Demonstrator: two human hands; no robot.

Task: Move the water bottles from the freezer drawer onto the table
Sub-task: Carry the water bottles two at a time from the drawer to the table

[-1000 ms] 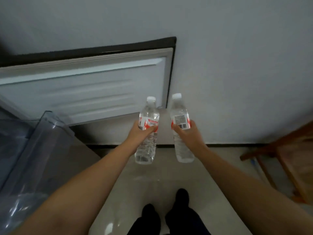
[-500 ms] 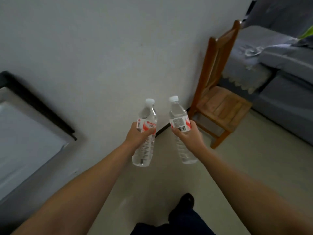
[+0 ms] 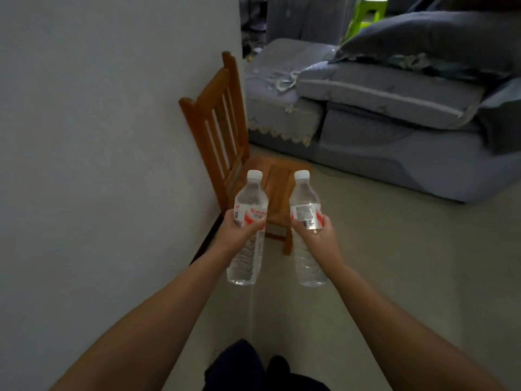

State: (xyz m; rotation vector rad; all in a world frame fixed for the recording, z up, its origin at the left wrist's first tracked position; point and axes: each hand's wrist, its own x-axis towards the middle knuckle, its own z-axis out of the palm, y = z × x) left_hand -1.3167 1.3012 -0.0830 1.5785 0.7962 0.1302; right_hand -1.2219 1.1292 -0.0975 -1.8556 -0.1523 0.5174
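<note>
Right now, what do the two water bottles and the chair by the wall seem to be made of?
Left water bottle and right water bottle: probably thin clear plastic, glossy; the floor shows through, the lower bodies are ribbed, the caps are white and the labels red and white. Wooden chair: apparently wood, orange-brown with a slight sheen, with a slatted back and plank seat.

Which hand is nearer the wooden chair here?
Left. The left hand, gripping a bottle, overlaps the chair seat's left front in the image. The right hand, gripping the other bottle, sits just off the seat's right front corner.
</note>
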